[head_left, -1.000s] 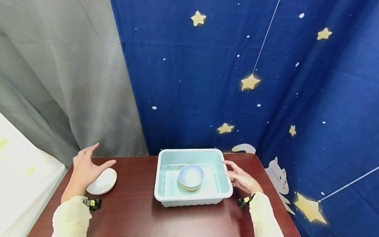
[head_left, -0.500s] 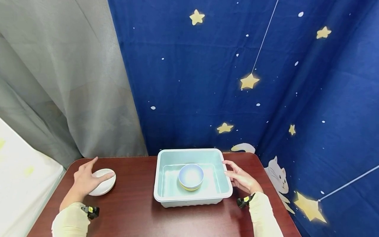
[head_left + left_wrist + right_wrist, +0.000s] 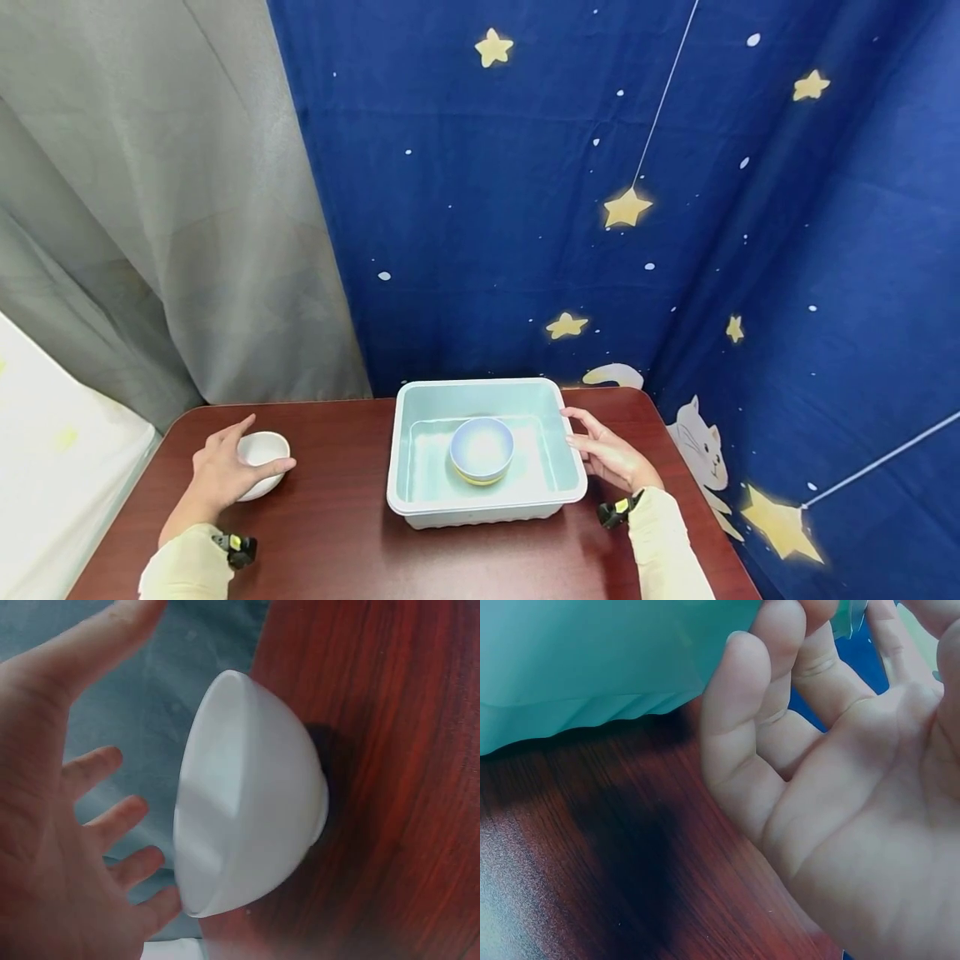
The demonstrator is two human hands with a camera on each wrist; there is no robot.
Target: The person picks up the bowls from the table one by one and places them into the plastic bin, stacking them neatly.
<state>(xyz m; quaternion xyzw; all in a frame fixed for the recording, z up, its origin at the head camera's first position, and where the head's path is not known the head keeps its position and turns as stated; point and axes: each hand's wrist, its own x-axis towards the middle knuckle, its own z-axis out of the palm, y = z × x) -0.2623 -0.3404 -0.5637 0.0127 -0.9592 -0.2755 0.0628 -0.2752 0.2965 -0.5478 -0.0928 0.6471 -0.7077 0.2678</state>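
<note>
Wide lane over the table (image 3: pixel 341 492) between white bowl (image 3: pixel 262 448) and tub (image 3: pixel 487 507). Left hand (image 3: pixel 222 471) crowds the bowl's left side. Tub walls block low entry — from above, room all round the blue bowl (image 3: pixel 482 446); right hand (image 3: pixel 609 457) occupies the right rim. Blue curtain (image 3: pixel 457 250) backs the tub.

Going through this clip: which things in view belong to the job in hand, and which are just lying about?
Apparently in the job:
white bowl, near the spread left hand
light-blue bin, touched at its rim by the right hand
blue bowl, inside the bin

Just surroundings:
reddish-brown table
grey curtain
navy star-print curtain
</note>
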